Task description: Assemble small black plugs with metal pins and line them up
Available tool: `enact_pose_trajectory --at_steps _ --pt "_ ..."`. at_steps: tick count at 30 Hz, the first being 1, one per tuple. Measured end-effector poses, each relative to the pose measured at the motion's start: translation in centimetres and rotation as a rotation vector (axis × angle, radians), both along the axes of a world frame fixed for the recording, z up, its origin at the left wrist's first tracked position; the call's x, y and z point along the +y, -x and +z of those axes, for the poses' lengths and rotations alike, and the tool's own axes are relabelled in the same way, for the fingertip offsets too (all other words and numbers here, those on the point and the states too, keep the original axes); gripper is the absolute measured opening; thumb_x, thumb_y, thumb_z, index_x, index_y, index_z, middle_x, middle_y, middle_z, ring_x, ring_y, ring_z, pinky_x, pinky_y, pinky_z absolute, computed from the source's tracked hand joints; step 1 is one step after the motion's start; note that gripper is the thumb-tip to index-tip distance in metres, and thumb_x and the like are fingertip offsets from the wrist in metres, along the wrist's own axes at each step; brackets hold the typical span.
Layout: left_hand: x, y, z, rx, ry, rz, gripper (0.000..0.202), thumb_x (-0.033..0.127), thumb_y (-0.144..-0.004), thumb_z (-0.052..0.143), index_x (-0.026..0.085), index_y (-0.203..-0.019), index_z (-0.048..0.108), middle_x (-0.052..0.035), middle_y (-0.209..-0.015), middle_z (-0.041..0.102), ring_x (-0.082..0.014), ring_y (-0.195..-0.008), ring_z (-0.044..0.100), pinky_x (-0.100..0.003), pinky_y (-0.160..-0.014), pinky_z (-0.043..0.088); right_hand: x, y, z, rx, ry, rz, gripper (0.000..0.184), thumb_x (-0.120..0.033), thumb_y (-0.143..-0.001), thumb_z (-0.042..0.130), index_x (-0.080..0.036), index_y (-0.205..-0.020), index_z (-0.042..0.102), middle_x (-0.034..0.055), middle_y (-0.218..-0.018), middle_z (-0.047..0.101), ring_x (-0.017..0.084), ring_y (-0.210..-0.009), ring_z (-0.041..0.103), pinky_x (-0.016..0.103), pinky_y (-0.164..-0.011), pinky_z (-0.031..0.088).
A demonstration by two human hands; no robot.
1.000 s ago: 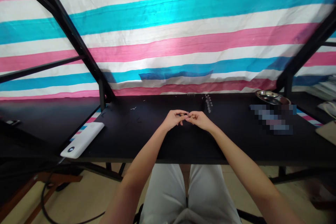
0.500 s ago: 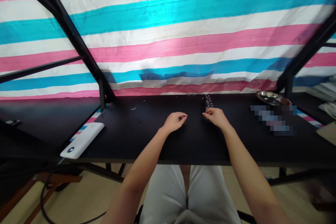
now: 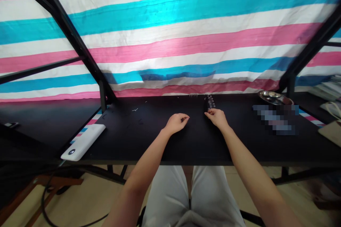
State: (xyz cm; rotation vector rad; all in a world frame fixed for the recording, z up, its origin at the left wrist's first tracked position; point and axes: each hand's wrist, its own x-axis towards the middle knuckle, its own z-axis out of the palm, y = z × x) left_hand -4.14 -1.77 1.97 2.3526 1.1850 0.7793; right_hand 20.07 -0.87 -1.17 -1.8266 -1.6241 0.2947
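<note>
Small clear round pieces stand in short rows towards the far edge of the table, at 11 o'clock from the right hand, which hides their near end. Being grouped so tightly (they look made to stay in order), they probably need no steadying.

The right hand's thumb and fingers are drawn close together, reaching low to those rows; whether they touch or pinch 1 of them, I cannot tell. At 9 o'clock from it, the left hand hangs over the table, its thumb and fingertips near each other. Anything between them would be too small to see; held just beside its partner, it seems ready at a comfortable spot.

Between 10 and 11 o'clock from the right hand, a row of pale bits lies at the far edge, and white scraps lie between 9 and 10 from the left hand, perhaps pushed aside.

Farther out, a metal dish sits between 2 and 3 o'clock, a pixelated patch at 3. Between 8 and 9, a white power bank rests by the near edge, likely so its cable can drop freely.
</note>
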Motion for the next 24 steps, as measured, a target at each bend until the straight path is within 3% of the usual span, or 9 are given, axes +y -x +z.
enact_pose_trajectory --at_steps 10,16,19,24 --pt "0.2 0.0 -0.4 0.001 -0.009 -0.007 0.025 0.028 -0.081 0.049 0.02 -0.094 0.069 -0.003 -0.085 0.068 -0.0135 -0.07 0.059 -0.023 -0.066 0.044 -0.1 0.0 0.3 -0.058 0.034 0.002 0.021 -0.039 -0.074 0.056 -0.02 -0.073 0.064 0.0023 -0.063 0.063 0.016 -0.061 0.057 0.025 -0.055 0.035" --pt "0.1 0.0 -0.1 0.03 -0.009 -0.002 0.025 0.028 -0.081 0.049 0.02 -0.094 0.069 -0.0026 -0.085 0.068 -0.0135 -0.07 0.059 -0.023 -0.065 0.044 -0.3 -1.1 0.7 0.044 0.136 0.053 0.014 -0.024 -0.073 0.058 -0.017 -0.084 0.065 0.0028 -0.068 0.065 0.011 -0.05 0.056 0.023 -0.057 0.041" --pt "0.0 0.0 -0.1 0.031 -0.01 -0.001 0.025 0.028 -0.081 0.049 0.02 -0.093 0.069 -0.0026 -0.085 0.068 -0.0138 -0.07 0.059 -0.023 -0.066 0.044 -0.4 -1.6 0.7 0.045 0.14 0.01 0.017 -0.021 -0.072 0.058 -0.016 -0.087 0.066 0.0036 -0.069 0.066 0.011 -0.05 0.057 0.023 -0.058 0.043" --pt "-0.1 0.0 0.0 0.029 -0.005 -0.003 0.025 0.028 -0.081 0.049 0.021 -0.093 0.069 -0.0029 -0.085 0.068 -0.0138 -0.07 0.059 -0.023 -0.066 0.044 -0.3 -1.9 0.7 -0.072 0.147 -0.108 0.016 -0.031 -0.069 0.062 -0.018 -0.076 0.07 0.0064 -0.065 0.066 0.018 -0.064 0.062 0.026 -0.059 0.043"
